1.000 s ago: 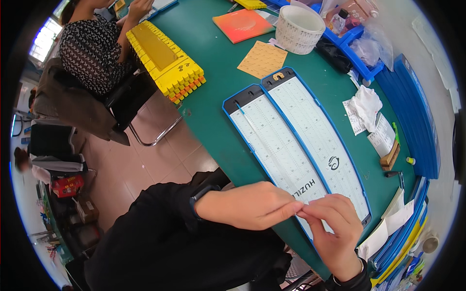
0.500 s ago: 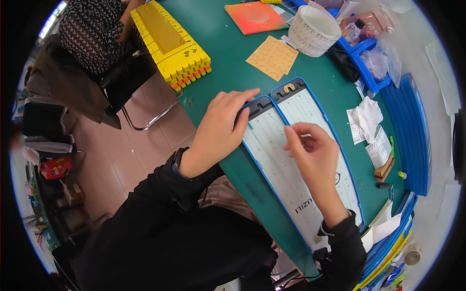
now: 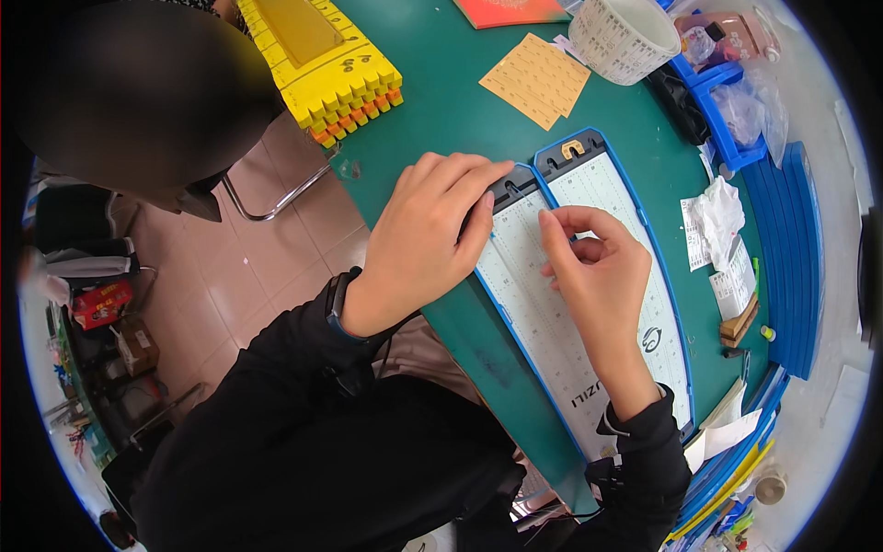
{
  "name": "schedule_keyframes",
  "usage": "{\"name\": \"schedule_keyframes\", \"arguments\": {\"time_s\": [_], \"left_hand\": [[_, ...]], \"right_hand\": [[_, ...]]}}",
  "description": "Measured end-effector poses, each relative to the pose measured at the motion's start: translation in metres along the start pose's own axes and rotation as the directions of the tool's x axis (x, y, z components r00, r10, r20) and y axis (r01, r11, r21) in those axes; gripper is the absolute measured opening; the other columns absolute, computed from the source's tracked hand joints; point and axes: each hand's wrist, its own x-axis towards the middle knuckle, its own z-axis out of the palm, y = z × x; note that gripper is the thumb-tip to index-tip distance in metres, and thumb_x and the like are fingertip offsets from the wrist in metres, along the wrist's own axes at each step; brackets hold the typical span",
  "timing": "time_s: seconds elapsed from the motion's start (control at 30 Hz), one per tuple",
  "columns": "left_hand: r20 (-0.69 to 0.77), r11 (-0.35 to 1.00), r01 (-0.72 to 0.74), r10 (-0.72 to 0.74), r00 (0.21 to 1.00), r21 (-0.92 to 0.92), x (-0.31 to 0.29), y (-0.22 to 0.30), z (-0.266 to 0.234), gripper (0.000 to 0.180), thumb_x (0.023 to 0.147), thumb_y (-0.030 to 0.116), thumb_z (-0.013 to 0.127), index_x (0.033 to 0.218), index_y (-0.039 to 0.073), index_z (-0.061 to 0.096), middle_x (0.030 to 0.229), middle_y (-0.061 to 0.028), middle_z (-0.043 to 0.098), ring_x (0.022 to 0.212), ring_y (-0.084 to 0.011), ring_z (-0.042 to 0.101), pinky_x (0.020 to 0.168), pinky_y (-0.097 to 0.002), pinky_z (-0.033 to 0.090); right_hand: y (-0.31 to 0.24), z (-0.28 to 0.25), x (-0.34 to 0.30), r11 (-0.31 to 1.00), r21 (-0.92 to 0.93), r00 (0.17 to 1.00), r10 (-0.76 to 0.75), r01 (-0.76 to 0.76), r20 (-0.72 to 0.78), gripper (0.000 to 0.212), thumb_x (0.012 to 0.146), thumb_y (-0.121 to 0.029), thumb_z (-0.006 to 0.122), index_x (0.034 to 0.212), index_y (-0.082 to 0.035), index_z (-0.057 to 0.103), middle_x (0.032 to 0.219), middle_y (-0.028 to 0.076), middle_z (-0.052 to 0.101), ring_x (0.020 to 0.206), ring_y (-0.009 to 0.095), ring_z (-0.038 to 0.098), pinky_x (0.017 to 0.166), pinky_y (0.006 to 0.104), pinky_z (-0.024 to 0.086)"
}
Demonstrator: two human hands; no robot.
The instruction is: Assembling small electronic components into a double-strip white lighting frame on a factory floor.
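- The board point(image 3: 658, 294) lies open on the table point(image 3: 451, 101), its two panels side by side and sloping away from the person; lying flat, it probably needs little support.
- The left hand point(image 3: 428, 235) lies over the board's far left corner, thumb and fingers parted around the black end, seemingly to steady it.
- The right hand point(image 3: 593, 258), apart from the left, hangs over the board's left panel, thumb and forefinger brought together. This suits something fine; whether anything lies between the tips cannot be told.
- The clip point(image 3: 573, 149) sits in the black end of the board's right panel, perhaps stored there.
- The cards point(image 3: 533, 78) and roll point(image 3: 621, 41) lie beyond the board, likely leaving the hands room.
- The tissue point(image 3: 719, 212) and brush point(image 3: 739, 317) lie right of the board, seemingly kept aside.
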Motion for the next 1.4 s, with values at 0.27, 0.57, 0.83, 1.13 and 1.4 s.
{"name": "schedule_keyframes", "arguments": {"time_s": [0.27, 0.57, 0.83, 1.13, 1.4], "left_hand": [[-0.021, 0.997, -0.053, 0.054, 0.998, 0.048, -0.001, -0.004, 0.002, 0.028, 0.084, 0.004, 0.06, 0.111, 0.005, 0.064, 0.103, -0.0055, 0.062, 0.091, -0.0243, 0.055, 0.079, -0.0358, 0.043], [-0.046, 0.999, -0.038, 0.04, 0.998, 0.038, 0.001, -0.005, 0.003, 0.022, 0.083, 0.004, 0.06, 0.105, 0.007, 0.065, 0.101, -0.0043, 0.063, 0.091, -0.0234, 0.056, 0.079, -0.035, 0.043], [-0.011, 0.999, -0.043, 0.043, 0.999, 0.001, 0.001, -0.005, 0.007, 0.02, 0.082, 0.002, 0.059, 0.099, 0.009, 0.066, 0.101, -0.0018, 0.063, 0.09, -0.0226, 0.056, 0.079, -0.0344, 0.043], [0.101, 0.953, -0.255, 0.241, 0.965, 0.165, 0.001, -0.001, -0.009, 0.03, 0.072, -0.001, 0.06, 0.095, 0.012, 0.074, 0.121, -0.0075, 0.061, 0.103, -0.0286, 0.057, 0.089, -0.038, 0.043], [0.329, 0.956, -0.292, 0.266, 0.906, 0.029, -0.012, 0.013, -0.004, 0.042, 0.076, 0.0, 0.056, 0.118, 0.004, 0.064, 0.13, -0.014, 0.057, 0.13, -0.033, 0.047, 0.114, -0.0489, 0.027]], "right_hand": [[0.001, -0.001, 0.001, 0.999, -0.037, 1.0, -0.026, 0.026, 0.011, 0.015, 0.084, -0.01, 0.071, 0.089, 0.004, 0.068, 0.079, 0.008, 0.067, 0.057, 0.011, 0.064, 0.054, 0.0213, 0.048], [-0.003, -0.001, 0.004, 1.0, -0.01, 1.0, 0.022, -0.022, 0.017, 0.017, 0.084, -0.01, 0.071, 0.088, 0.005, 0.068, 0.077, 0.009, 0.067, 0.056, 0.011, 0.061, 0.053, 0.0213, 0.048], [0.003, -0.012, -0.001, 0.98, -0.197, 0.997, -0.008, 0.022, 0.07, 0.01, 0.08, -0.008, 0.071, 0.086, 0.001, 0.069, 0.075, 0.006, 0.066, 0.058, 0.011, 0.06, 0.053, 0.0239, 0.047], [0.022, -0.089, -0.063, 0.522, -0.631, 0.801, -0.519, 0.574, 0.298, 0.027, 0.074, -0.007, 0.075, 0.1, -0.01, 0.069, 0.112, 0.008, 0.063, 0.102, 0.029, 0.061, 0.08, 0.0343, 0.05], [0.067, -0.202, -0.065, 0.635, -0.772, 0.981, -0.151, 0.002, -0.122, 0.014, 0.079, -0.008, 0.072, 0.092, -0.003, 0.068, 0.089, 0.011, 0.068, 0.086, 0.025, 0.065, 0.076, 0.0314, 0.049]]}}
